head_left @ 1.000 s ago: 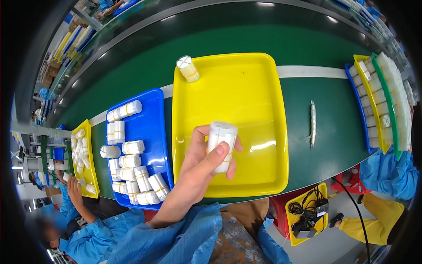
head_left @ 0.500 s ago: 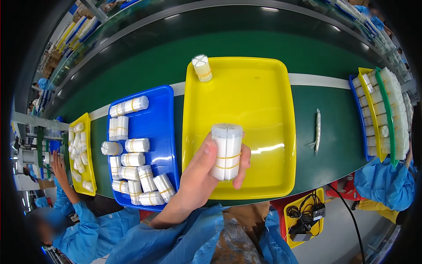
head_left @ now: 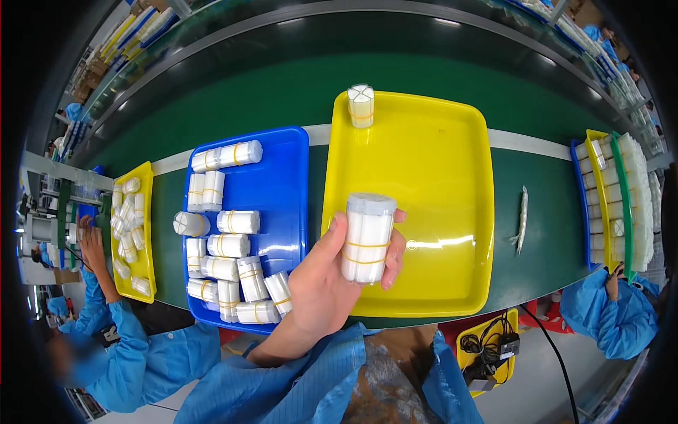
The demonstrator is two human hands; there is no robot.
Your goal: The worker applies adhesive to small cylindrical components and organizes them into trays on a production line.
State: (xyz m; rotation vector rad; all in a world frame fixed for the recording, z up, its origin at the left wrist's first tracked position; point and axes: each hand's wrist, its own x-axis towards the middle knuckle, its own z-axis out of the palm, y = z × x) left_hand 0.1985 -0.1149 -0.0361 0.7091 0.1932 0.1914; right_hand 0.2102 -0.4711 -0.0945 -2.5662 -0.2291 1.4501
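Observation:
My left hand [head_left: 321, 286] is closed around a bundle of white tubes [head_left: 367, 240] held by yellow rubber bands. The bundle stands upright above the near part of a large yellow tray [head_left: 409, 283]. My thumb lies along its left side, and fingertips show on the right. A similar bundle [head_left: 361, 106] stands in the tray's far left corner. To the left, a blue tray [head_left: 279, 198] holds several banded bundles, some lying and some tilted. My right hand is not in view.
Further left is a small yellow tray [head_left: 145, 233] of white pieces, beside a co-worker's hand [head_left: 92, 247]. A thin white strip [head_left: 522, 220] lies on the green table [head_left: 540, 261]. Stacked trays of white pieces [head_left: 614, 201] stand far right; a yellow bin [head_left: 512, 367] of cables sits below.
The view has shifted, so the trays appear further right. My left hand still grips the bundle, which is now turned slightly and sits nearer the yellow tray's left side.

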